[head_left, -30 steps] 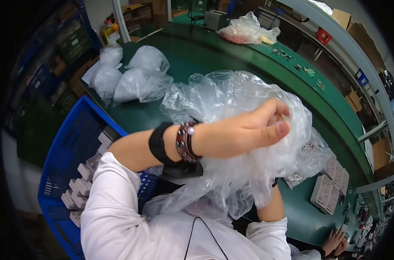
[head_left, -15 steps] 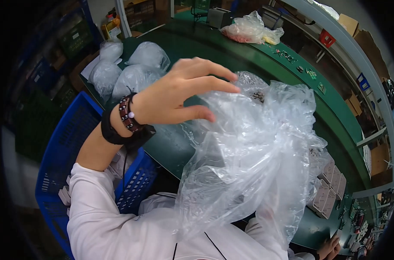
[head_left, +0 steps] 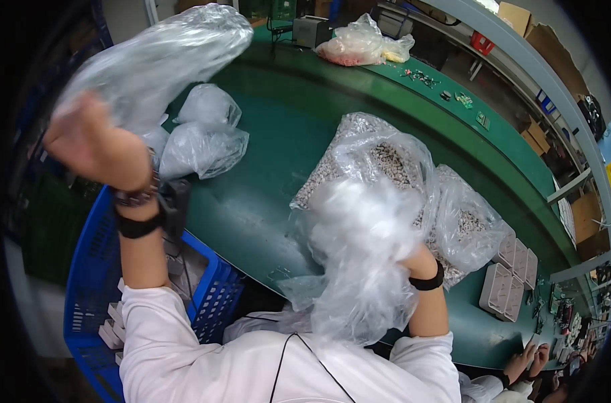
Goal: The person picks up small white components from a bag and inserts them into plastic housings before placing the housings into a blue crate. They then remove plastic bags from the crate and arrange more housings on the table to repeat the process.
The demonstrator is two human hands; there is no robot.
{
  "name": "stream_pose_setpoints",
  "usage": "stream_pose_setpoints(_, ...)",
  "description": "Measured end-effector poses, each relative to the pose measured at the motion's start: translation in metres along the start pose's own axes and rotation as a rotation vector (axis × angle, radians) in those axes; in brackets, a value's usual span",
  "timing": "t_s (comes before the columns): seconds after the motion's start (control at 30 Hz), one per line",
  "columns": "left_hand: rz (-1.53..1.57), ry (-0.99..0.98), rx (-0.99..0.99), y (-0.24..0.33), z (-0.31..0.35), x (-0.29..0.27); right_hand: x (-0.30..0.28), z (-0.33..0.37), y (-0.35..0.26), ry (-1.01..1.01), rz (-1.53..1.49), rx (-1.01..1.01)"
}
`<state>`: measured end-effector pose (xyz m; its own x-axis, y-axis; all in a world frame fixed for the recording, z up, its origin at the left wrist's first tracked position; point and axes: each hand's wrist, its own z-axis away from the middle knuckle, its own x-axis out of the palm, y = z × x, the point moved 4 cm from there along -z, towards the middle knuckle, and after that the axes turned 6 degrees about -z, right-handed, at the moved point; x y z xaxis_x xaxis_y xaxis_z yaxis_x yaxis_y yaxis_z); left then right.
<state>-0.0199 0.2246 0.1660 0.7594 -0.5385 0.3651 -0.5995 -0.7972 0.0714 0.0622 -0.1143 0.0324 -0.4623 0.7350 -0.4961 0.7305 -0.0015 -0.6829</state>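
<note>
My left hand [head_left: 101, 144] is raised at the far left, smeared by motion. Its fingers meet the trailing end of a clear plastic bag [head_left: 178, 57] that stretches up and to the right in the air; whether they grip it is unclear. My right hand, its fingers hidden in plastic, is bunched into crumpled clear plastic bags [head_left: 366, 215] that hang down in front of me; the right wrist [head_left: 423, 265] shows. Just beyond lies an open clear bag of small greyish parts [head_left: 386, 164], with a second such bag [head_left: 470, 225] to its right.
Filled clear bags [head_left: 201, 148] sit on the green table's left part. A blue crate [head_left: 211, 289] holding white boxes stands at my left. Grey divided trays [head_left: 503, 289] lie at right, near another person's hands [head_left: 520, 363]. A raised green ledge [head_left: 446, 101] runs behind, carrying bags and circuit boards.
My left hand has swung left and a clear bag is now in the air beside it. The plastic bunch has sunk and shifted left, uncovering the bags of small parts.
</note>
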Motion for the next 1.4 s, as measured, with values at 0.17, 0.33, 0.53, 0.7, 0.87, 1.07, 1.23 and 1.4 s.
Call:
stream_pose_setpoints(0.17,-0.208,-1.004,-0.242,-0.021,0.128,0.061,0.032,-0.012,-0.029,-0.516,-0.108,0.068)
stream_pose_setpoints(0.33,-0.095,-1.749,-0.484,-0.046,0.193,0.036,0.038,0.000,-0.013,-0.403,-0.470,0.243)
stream_pose_setpoints(0.53,0.805,-1.142,-1.120,0.036,0.142,0.076,0.046,-0.003,0.013,0.085,-1.100,0.405)
stream_pose_setpoints(0.7,0.829,-1.262,-0.839,0.092,0.182,0.083,0.056,-0.016,0.047,0.439,-1.416,0.335)
stream_pose_setpoints(0.87,0.745,-1.532,-0.961,0.097,0.213,0.087,0.055,-0.018,0.052,0.554,-1.243,0.277)
stream_pose_setpoints(1.07,0.906,-1.344,-1.431,0.062,0.266,0.053,0.046,-0.029,0.049,0.577,-0.253,0.117)
stream_pose_setpoints(1.23,0.976,-1.181,-1.752,0.035,0.278,0.018,0.059,-0.036,0.025,0.538,0.441,-0.319)
stream_pose_setpoints(1.4,0.818,-0.835,-1.777,0.017,0.274,0.018,0.084,-0.051,-0.006,0.041,0.572,-0.243)
